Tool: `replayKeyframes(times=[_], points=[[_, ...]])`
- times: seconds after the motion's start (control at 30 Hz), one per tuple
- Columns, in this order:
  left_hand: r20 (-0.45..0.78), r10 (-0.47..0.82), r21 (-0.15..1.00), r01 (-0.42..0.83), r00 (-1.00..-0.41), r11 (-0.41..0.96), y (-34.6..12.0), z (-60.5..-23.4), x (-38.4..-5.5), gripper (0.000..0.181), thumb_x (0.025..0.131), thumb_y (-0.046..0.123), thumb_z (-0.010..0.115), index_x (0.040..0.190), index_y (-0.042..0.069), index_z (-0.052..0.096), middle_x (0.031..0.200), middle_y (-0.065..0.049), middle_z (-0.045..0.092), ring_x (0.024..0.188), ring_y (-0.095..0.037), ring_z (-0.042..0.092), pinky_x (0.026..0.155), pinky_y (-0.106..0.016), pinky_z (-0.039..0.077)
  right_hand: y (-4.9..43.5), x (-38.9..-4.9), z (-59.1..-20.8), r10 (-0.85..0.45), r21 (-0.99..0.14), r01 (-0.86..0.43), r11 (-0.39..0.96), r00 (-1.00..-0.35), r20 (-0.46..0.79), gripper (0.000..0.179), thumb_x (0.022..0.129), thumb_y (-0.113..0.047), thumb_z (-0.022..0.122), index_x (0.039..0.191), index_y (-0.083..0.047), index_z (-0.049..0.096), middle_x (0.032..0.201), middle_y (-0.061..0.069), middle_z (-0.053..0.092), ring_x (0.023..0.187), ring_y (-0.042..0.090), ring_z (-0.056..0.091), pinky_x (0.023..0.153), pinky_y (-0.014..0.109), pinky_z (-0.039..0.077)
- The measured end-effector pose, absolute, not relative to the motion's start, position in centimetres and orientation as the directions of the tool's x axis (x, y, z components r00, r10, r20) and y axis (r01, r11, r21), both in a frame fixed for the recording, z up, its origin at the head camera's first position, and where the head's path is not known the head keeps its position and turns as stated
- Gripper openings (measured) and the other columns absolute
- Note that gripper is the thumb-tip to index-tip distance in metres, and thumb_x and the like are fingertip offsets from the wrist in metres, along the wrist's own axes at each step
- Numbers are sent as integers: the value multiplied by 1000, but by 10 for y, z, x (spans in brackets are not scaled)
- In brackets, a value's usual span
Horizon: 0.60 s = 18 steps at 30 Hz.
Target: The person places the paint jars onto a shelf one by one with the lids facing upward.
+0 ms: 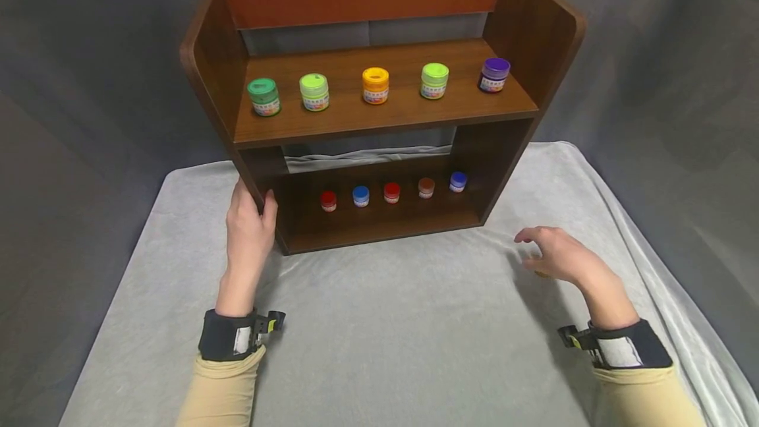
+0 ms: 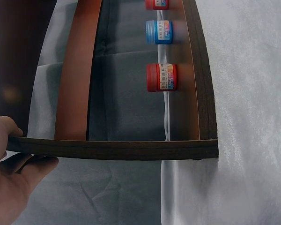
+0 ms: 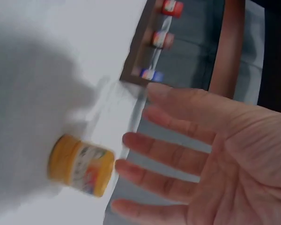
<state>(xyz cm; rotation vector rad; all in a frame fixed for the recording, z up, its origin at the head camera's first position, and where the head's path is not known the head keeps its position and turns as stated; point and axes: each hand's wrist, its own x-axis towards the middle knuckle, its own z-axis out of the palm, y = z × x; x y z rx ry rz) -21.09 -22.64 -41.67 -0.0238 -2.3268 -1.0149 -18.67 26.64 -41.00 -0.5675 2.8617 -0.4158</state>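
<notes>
My left hand (image 1: 246, 223) grips the left side panel of a dark brown two-tier wooden shelf (image 1: 391, 122), thumb on one face and fingers on the other. In the left wrist view, that panel's edge (image 2: 117, 150) runs between them. Beyond the shelf's right side, my right hand (image 1: 560, 257) hovers over the cloth with fingers spread. A yellow paint jar (image 3: 82, 165) stands just off its fingertips in the right wrist view, apparently apart from them. From the head view, the hand hides most of this jar.
On the upper tier stand several jars: dark green (image 1: 264, 97), light green (image 1: 314, 92), orange-yellow (image 1: 375, 85) and purple (image 1: 494, 75) among them. Smaller-looking red (image 1: 329, 201), blue (image 1: 361, 196) and brown (image 1: 426, 188) jars line the lower tier. Grey cloth (image 1: 391, 321) covers the table.
</notes>
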Motion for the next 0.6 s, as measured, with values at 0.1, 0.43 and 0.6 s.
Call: replayKeyframes(times=[0.1,0.43,0.6], points=[[524,-210,665,242,-826,706,-227,-417,-211,42,99,11,55,137,-5,45,123,-29,57,112,-43,59,97,-57,48,275,-184,-416,-373,-276,-324,905,-916,-147,36,73,1,77,106,6,66,96,22,69,84,32,63,76,47,52],[521,-209,668,242,-828,704,-227,-416,-211,42,99,11,55,137,-5,45,123,-28,57,113,-43,59,98,-56,48,289,-184,-433,-366,-241,-323,915,-917,-161,23,70,4,76,91,1,68,80,12,65,77,26,59,72,42,50],[519,-211,668,239,-828,705,-227,-416,-211,43,99,12,55,137,-4,46,123,-28,57,112,-43,59,97,-57,48,292,-185,-438,-350,-240,-306,921,-921,-172,22,70,7,76,88,-1,66,78,9,62,75,23,55,70,39,47]])
